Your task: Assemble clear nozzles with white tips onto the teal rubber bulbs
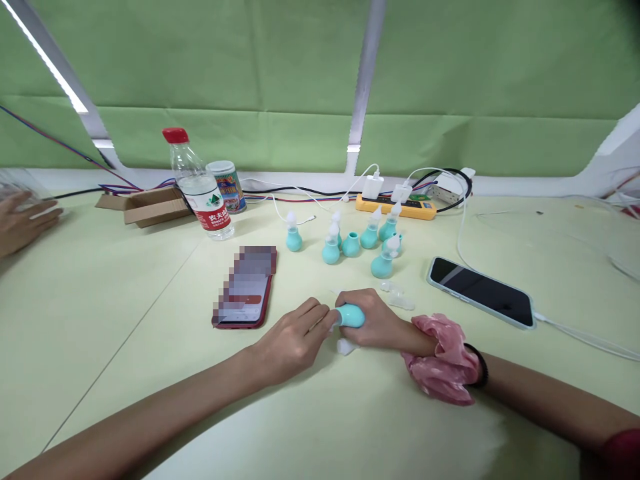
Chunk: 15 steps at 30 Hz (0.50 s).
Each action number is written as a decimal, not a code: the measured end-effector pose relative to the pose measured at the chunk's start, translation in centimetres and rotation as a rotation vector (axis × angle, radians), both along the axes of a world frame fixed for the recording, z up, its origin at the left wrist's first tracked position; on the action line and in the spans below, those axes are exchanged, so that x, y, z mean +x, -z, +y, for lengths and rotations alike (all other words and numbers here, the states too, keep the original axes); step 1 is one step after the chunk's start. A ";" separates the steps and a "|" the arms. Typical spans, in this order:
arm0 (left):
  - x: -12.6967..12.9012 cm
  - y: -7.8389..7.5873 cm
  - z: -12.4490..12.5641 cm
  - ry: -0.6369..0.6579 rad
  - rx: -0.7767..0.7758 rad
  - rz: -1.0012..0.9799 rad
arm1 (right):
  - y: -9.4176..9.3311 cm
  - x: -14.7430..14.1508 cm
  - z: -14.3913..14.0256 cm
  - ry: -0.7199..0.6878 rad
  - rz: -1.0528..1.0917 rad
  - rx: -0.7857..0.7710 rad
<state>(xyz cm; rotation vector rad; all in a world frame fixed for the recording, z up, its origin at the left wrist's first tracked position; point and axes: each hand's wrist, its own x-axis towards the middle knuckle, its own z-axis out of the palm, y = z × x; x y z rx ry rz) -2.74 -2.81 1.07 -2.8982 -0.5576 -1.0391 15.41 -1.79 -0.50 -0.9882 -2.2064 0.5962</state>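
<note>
My right hand (pixel 377 323) grips a teal rubber bulb (pixel 351 315) lying sideways on the pale table (pixel 100 320). My left hand (pixel 295 337) pinches a clear tip at the bulb's left end. A white piece (pixel 346 346) lies under the hands. Two clear plastic tips (pixel 397 294) rest just beyond my right hand. Farther back stand several teal bulbs with white tips (pixel 350 240). A pink scrunchie (pixel 443 360) and a black band sit on my right wrist.
A red phone (pixel 246 288) lies left of the hands, a blue-cased phone (pixel 481 291) on a charging cable to the right. A water bottle (pixel 199 187), a tin can (pixel 227 186), a cardboard box (pixel 150 205) and a yellow power strip (pixel 397 207) line the back. Another person's hand (pixel 23 220) rests far left.
</note>
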 end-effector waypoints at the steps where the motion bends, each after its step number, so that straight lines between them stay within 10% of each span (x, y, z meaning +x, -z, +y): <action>1: 0.0 0.0 0.0 0.007 0.010 0.002 | 0.0 0.0 0.0 -0.006 0.014 -0.001; 8: 0.1 -1.1 -0.3 0.108 -0.312 -0.212 | -0.4 -0.1 -0.5 -0.066 0.055 0.027; 15: -0.7 -2.6 0.3 -0.145 -0.694 -0.574 | -2.2 0.6 -0.2 -0.076 0.091 0.122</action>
